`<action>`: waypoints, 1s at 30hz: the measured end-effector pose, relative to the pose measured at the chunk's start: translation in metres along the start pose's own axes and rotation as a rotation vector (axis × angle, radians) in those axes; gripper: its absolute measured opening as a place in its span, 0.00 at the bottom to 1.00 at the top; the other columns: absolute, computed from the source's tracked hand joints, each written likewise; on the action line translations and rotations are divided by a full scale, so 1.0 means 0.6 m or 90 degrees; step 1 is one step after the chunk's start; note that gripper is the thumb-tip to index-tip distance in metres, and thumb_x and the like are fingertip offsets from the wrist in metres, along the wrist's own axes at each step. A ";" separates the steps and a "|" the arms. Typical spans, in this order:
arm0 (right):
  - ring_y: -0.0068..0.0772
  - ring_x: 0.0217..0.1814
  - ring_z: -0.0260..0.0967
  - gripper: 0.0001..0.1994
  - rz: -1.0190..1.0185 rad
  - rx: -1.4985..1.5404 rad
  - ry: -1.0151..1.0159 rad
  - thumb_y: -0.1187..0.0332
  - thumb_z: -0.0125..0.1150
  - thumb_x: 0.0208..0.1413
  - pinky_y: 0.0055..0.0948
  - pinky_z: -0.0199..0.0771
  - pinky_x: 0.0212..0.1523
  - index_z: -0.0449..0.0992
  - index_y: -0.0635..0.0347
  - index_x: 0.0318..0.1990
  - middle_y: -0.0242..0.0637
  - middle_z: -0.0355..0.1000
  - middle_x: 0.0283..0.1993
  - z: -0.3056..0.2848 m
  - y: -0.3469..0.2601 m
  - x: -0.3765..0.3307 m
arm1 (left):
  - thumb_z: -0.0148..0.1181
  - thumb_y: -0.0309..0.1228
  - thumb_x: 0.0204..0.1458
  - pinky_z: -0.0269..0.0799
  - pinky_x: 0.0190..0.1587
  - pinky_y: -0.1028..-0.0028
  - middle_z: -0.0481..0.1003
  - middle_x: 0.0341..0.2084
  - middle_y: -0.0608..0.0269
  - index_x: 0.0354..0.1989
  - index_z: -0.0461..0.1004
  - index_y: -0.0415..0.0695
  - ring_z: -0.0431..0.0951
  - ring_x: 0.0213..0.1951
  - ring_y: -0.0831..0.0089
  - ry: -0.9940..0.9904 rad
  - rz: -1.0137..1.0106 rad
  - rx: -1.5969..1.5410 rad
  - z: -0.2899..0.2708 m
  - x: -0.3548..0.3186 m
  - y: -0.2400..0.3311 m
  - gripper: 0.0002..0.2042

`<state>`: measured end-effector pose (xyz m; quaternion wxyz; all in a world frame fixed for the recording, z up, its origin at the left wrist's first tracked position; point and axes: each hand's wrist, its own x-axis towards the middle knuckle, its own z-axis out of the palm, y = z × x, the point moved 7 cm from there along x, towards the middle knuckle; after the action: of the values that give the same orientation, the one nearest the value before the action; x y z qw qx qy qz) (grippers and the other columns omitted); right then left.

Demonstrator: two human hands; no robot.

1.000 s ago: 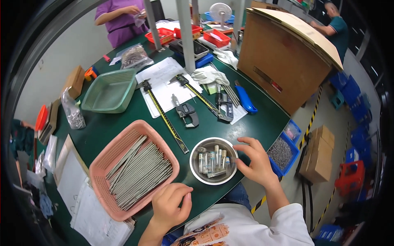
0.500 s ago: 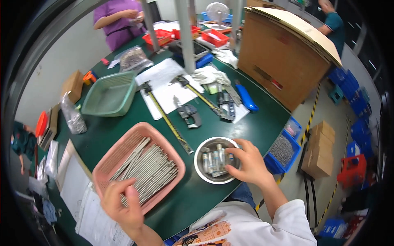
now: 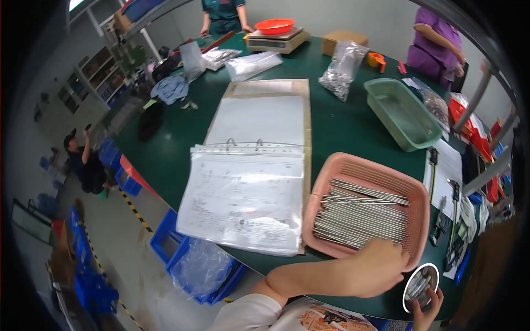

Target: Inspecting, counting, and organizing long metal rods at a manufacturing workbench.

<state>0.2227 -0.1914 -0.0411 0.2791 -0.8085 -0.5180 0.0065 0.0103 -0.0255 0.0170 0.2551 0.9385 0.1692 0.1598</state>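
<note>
My left hand [image 3: 381, 269] reaches over the near edge of a pink plastic basket [image 3: 367, 160], its fingers curled and closed. Whatever may be between its fingertips is hidden behind the knuckles. Inside the basket lie many thin metal rods [image 3: 361, 218], most of them side by side. To the right, a round steel bowl [image 3: 407, 292] holds several short, clear-looking tubes [image 3: 420, 284]. My right hand [image 3: 428, 311] is at the bowl's near right rim, thumb and fingers apart, with nothing seen held between them.
An open ring binder [image 3: 248, 193] with sleeved sheets lies left of the basket. Behind are a green tub [image 3: 400, 116], a bag of metal parts [image 3: 342, 71] and a scale [image 3: 276, 41] with a red dish. Calipers [image 3: 433, 165] lie at right. Blue crates [image 3: 201, 270] stand below the table edge.
The view has swung left, bringing the binder and scale into sight. My left hand has gone from open fingers above the rods to curled ones at the basket's near edge. The right stays by the bowl.
</note>
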 end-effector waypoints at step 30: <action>0.32 0.37 0.65 0.18 0.084 -0.072 -0.205 0.71 0.63 0.42 0.30 0.67 0.39 0.68 0.70 0.40 0.42 0.70 0.36 0.004 0.069 0.021 | 0.53 0.40 0.41 0.61 0.28 0.71 0.70 0.27 0.65 0.24 0.78 0.53 0.72 0.32 0.69 -0.038 0.130 0.113 0.032 0.035 0.022 0.09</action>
<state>0.2623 -0.1923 -0.0585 0.1454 -0.8436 -0.5016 0.1249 0.0398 -0.0359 0.0128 0.1584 0.9740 0.0789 0.1412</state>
